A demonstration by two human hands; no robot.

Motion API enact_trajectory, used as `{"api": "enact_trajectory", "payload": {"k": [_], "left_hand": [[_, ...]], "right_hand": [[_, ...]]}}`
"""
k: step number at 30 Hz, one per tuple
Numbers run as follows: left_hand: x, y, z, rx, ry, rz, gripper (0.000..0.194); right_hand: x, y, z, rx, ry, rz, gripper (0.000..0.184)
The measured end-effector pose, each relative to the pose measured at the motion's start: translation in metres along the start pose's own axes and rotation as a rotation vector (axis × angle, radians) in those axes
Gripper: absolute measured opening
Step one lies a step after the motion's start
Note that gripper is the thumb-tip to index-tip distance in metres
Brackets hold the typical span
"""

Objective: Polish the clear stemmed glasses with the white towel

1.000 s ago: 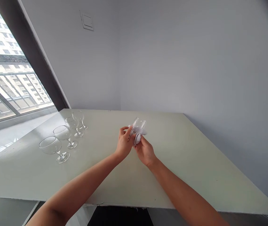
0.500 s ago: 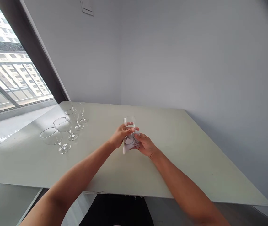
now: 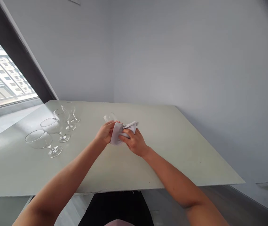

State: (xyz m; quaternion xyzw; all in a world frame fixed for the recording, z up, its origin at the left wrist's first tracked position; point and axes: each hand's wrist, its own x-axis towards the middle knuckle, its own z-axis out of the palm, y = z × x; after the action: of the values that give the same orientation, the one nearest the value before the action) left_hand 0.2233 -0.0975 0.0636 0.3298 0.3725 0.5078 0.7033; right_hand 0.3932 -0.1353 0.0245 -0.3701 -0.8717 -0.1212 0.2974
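A clear wine glass is tilted in my left hand, its bowl pointing away to the upper left. My left fingers are closed around it; its stem and foot are hidden. Wrapped over the foot end is a white cloth, gripped by my right hand with its fingers curled into the folds. One corner of the cloth sticks up at the right. Both hands are close together above the middle of the table.
Several wine glasses stand upright in a row on the left of the pale table, the nearest glass toward me. A window is at the left, and grey walls rise behind. The table's front edge runs close to my body.
The glass has gone from upright to tilted leftward. My right hand and the cloth have come up over its foot end. The view has shifted slightly to the right.
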Motion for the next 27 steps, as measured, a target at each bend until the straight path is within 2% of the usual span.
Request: {"api": "enact_trajectory", "payload": {"k": [3,5,9,11,14,18,21,24,27], "left_hand": [[0.002,0.008,-0.005,-0.069,0.094,0.17,0.023],[0.006,0.014,-0.013,-0.111,0.183,0.312,0.03],[0.01,0.022,-0.034,-0.051,0.287,0.431,0.044],[0.007,0.02,-0.038,0.054,0.306,0.479,0.049],[-0.003,0.011,-0.031,0.232,0.255,0.538,0.056],[-0.021,0.001,-0.007,0.374,0.098,0.512,0.059],[-0.027,-0.003,0.002,0.566,0.076,0.54,0.062],[-0.022,-0.011,-0.004,0.854,0.106,0.55,0.074],[-0.01,-0.027,-0.018,1.122,0.059,0.462,0.075]], "right_hand": [[-0.001,0.015,-0.003,-0.058,0.079,0.185,0.032],[-0.003,0.021,-0.005,-0.102,0.054,0.298,0.032],[0.001,0.018,-0.009,-0.136,-0.184,0.266,0.044],[0.01,0.011,-0.014,-0.16,-0.165,0.294,0.04],[0.034,0.0,-0.023,-0.061,-0.06,0.355,0.028],[0.065,-0.016,-0.018,0.327,-0.157,0.323,0.027],[0.072,-0.015,-0.001,0.497,-0.148,0.382,0.018],[0.062,0.014,0.012,0.539,-0.078,0.581,0.015],[0.039,0.073,0.011,0.416,0.029,0.847,0.018]]}}
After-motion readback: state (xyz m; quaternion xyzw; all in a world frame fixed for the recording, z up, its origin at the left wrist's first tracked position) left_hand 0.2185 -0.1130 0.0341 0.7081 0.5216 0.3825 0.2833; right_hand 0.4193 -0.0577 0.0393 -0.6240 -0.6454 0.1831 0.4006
